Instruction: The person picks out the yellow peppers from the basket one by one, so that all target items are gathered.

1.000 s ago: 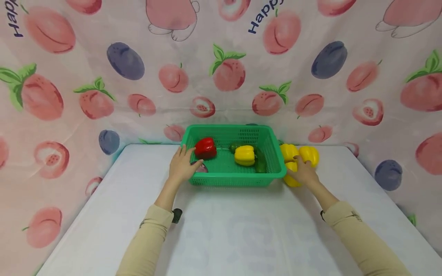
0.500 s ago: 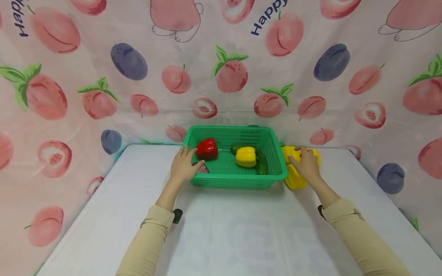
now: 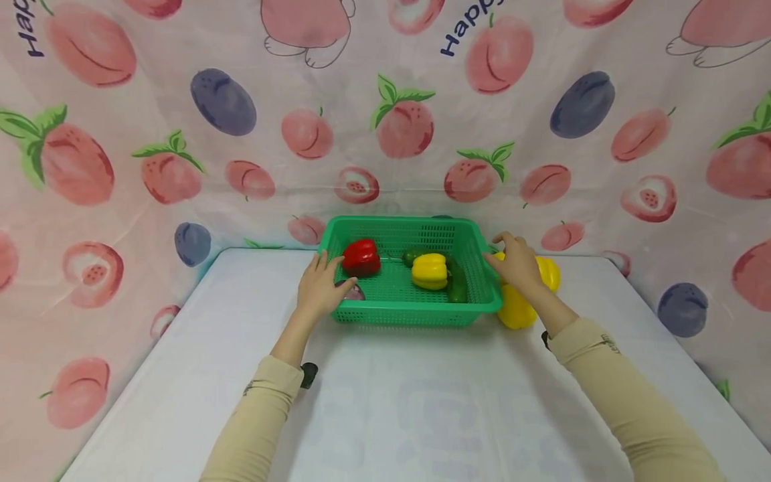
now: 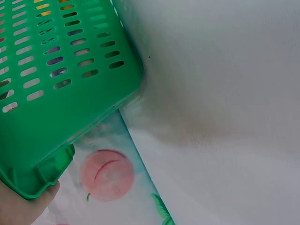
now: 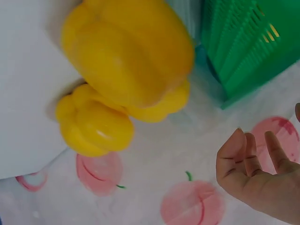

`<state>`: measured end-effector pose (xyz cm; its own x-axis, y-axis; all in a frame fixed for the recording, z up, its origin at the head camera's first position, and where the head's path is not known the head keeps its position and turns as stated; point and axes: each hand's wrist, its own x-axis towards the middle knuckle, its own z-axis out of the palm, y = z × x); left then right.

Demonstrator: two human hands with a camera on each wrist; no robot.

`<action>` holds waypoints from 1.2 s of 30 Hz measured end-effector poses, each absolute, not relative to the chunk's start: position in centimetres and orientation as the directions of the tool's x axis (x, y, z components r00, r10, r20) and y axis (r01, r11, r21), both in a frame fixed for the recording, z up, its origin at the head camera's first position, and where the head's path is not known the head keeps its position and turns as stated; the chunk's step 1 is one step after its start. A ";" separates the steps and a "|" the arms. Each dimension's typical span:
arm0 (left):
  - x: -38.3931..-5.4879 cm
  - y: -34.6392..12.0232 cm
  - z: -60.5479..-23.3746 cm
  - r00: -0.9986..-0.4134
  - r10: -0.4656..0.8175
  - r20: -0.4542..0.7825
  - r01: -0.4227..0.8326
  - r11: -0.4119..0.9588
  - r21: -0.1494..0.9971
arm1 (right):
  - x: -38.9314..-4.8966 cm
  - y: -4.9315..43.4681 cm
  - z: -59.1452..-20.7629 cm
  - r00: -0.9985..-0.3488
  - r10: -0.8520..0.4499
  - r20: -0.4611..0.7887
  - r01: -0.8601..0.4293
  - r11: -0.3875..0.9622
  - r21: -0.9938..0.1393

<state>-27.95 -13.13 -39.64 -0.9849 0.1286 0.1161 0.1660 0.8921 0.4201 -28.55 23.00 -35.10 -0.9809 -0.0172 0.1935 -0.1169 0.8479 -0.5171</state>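
My left hand lies over the left rim of a green plastic basket, fingers spread and thumb reaching inside above a purple onion. In the left wrist view, part of that hand shows beside the rim. My right hand is near the basket's right rim with loosely bent fingers and nothing in them; the right wrist view shows the hand apart from the basket wall. Beneath it, yellow bell peppers sit against the basket's right side, partly hidden by hand and wrist.
Inside the basket are a red bell pepper, a yellow bell pepper and dark green cucumber-like vegetables. The white table meets a fruit-printed cloth right behind the basket.
My right hand has moved from among the yellow bell peppers up and left to the basket's right rim. The front pepper shifted slightly right. My left hand stays at the left rim.
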 end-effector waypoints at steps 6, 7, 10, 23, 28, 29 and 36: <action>-27.9 -13.0 -39.7 -0.983 0.130 0.127 0.171 0.895 0.411 | -29.6 21.8 -34.0 -0.978 -0.068 0.196 -0.159 0.853 -0.498; -27.9 -13.1 -39.7 -0.983 0.129 0.131 0.172 0.896 0.410 | -29.8 21.5 -33.8 -0.979 -0.079 0.189 -0.165 0.852 -0.497; -27.9 -13.1 -39.8 -0.983 0.128 0.129 0.171 0.895 0.412 | -30.3 20.9 -33.5 -0.982 -0.110 0.154 -0.174 0.849 -0.499; -28.0 -13.1 -39.8 -0.983 0.128 0.132 0.171 0.898 0.406 | -32.4 18.7 -32.5 -0.983 -0.186 0.009 -0.167 0.860 -0.483; -28.1 -13.1 -39.7 -0.982 0.129 0.140 0.175 0.901 0.396 | -33.2 18.1 -32.1 -0.965 -0.254 -0.061 -0.197 0.859 -0.472; -28.1 -13.1 -39.7 -0.982 0.128 0.139 0.174 0.902 0.395 | -33.3 18.0 -32.0 -0.962 -0.263 -0.073 -0.198 0.858 -0.473; -27.9 -13.1 -39.6 -0.982 0.126 0.140 0.173 0.900 0.401 | -33.9 17.0 -31.7 -0.950 -0.275 -0.151 -0.171 0.857 -0.485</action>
<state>-27.90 -13.13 -39.63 -0.9821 0.1263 0.1395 0.1727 0.8998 0.4008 -33.88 16.99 -31.70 -0.9496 -0.2748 -0.1508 -0.1711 0.8575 -0.4852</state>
